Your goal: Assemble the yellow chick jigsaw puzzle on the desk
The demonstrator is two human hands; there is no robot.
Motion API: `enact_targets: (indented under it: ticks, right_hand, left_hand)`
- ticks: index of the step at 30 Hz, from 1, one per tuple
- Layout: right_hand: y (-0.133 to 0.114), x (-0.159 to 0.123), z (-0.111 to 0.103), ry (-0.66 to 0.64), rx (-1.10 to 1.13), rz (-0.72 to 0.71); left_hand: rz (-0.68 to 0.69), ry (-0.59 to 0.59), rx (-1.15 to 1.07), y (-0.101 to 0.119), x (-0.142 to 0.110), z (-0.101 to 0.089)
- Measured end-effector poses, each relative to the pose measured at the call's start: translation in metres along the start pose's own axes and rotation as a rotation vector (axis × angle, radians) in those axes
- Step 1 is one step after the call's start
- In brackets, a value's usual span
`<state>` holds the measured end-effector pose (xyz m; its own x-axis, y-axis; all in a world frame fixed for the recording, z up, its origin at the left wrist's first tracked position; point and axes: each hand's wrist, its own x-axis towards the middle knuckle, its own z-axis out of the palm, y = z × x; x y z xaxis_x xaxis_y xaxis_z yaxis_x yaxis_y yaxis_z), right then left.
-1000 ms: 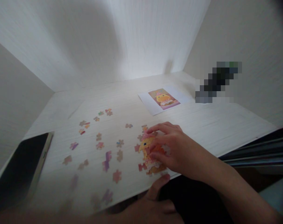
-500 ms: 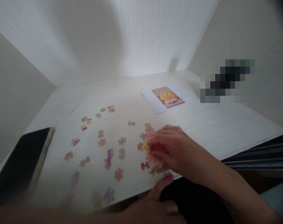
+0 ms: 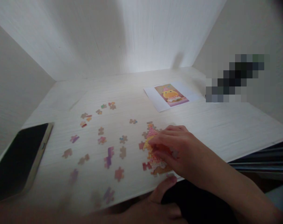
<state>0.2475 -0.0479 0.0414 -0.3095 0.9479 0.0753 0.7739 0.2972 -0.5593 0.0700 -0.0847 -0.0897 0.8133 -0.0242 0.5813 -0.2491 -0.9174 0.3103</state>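
Observation:
A partly joined jigsaw puzzle [image 3: 152, 160] of a yellow character with a pink hat lies near the table's front edge. Over its right side curves my right hand [image 3: 178, 146]. Thumb and forefinger come close together at a yellow puzzle piece [image 3: 148, 145] within the joined part, and the hand hides much of the picture. My left hand [image 3: 156, 202] is at the front edge, thumb stretched out to the puzzle's lower border and apart from the fingers, which are partly out of sight. Loose puzzle pieces [image 3: 119, 174] are spread to the left.
A printed picture of the same character [image 3: 173, 95] lies on a white sheet behind the puzzle. At the left lies a dark-screened phone or tablet [image 3: 20, 158]. Pale panels [image 3: 85, 40] enclose the white table [image 3: 122, 93]. A pixelated dark object [image 3: 234, 77] is at the right.
The view has shifted slightly, so the table's contents sit a little differently in the picture. Both hands keep almost the same pose at the puzzle.

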Motion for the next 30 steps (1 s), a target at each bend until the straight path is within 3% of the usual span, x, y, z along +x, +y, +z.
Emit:
enact_targets:
  ticks: [12, 16, 20, 24, 27, 30]
  right_hand:
    - [-0.003, -0.001, 0.002, 0.053, 0.157, 0.03]
    - [-0.002, -0.002, 0.001, 0.074, 0.215, 0.042]
    - [-0.002, -0.003, -0.001, 0.14, 0.288, 0.135]
    - [-0.006, -0.003, 0.0, 0.105, 0.481, 0.267]
    - [-0.006, -0.003, 0.001, 0.07, 0.553, 0.324]
    - [-0.003, -0.003, 0.0, 0.05, 0.591, 0.348]
  left_hand:
    - [0.026, 0.014, -0.051, 0.0, 0.005, -0.004]
    - [-0.005, -0.041, 0.041, 0.002, 0.006, -0.006]
    - [0.002, -0.072, 0.079, 0.004, 0.003, -0.005]
    - [-0.001, -0.057, 0.067, 0.003, 0.002, -0.004]
    - [0.011, -0.035, 0.042, 0.003, 0.009, -0.012]
    - [-0.034, 0.037, 0.097, 0.006, 0.026, -0.032]
